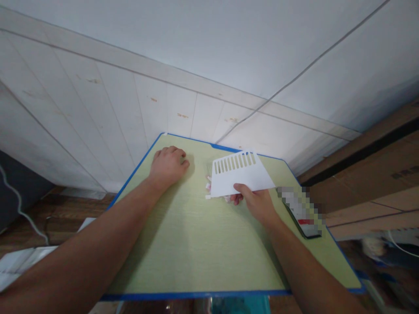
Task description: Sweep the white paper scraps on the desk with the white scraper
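Note:
My right hand (253, 200) pinches the lower edge of a white sheet with a row of narrow slots (232, 179), thumb on top and fingers underneath. The sheet is held at a slight tilt above the right-of-centre part of the table. Small pinkish-white pieces (208, 186) peek out at the sheet's left edge; the rest of them is hidden under it. My left hand (168, 163) rests at the table's far left with its fingers loosely bent and the thumb apart from them. I see nothing held in it.
The table (183, 248) is pale green with a blue rim and stands by a white panelled wall (180, 100). A phone-like dark-edged object (306, 222), partly blurred out, lies at its right. Cardboard boxes (373, 174) stand on the right. A cable (281, 89) runs down the wall.

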Action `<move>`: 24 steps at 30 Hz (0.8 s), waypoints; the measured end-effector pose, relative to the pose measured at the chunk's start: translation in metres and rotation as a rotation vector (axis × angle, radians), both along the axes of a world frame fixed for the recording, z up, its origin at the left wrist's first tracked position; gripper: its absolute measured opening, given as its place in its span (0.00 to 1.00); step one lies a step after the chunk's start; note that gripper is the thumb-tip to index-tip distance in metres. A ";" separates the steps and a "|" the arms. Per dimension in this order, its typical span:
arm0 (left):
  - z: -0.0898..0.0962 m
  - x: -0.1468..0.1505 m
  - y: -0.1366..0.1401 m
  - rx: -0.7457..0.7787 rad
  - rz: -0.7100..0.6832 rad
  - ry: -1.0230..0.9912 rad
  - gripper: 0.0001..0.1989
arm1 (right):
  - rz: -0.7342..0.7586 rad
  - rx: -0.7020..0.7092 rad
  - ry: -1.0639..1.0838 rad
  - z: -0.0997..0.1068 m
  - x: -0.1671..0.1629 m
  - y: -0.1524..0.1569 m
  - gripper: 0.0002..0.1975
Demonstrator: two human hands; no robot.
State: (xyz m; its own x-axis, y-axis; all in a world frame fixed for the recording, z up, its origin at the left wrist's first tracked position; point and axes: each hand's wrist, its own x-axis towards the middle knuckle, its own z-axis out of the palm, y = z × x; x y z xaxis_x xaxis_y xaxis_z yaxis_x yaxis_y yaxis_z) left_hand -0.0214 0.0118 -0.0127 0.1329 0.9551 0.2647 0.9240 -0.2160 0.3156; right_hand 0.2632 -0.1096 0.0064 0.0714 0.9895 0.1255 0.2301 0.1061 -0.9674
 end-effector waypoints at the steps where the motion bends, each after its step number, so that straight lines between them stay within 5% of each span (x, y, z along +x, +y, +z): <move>1: 0.000 0.000 0.000 0.000 0.001 -0.001 0.23 | 0.006 -0.003 0.011 -0.001 -0.001 0.000 0.15; 24: 0.003 0.002 0.000 -0.020 -0.001 0.000 0.24 | -0.029 -0.024 0.063 -0.013 -0.007 0.001 0.13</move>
State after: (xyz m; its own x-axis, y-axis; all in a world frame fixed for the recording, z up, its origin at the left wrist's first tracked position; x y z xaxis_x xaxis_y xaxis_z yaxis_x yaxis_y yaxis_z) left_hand -0.0198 0.0113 -0.0094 0.1336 0.9602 0.2454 0.9238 -0.2103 0.3201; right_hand 0.2559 -0.1087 -0.0066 0.1070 0.9896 0.0964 0.1717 0.0771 -0.9821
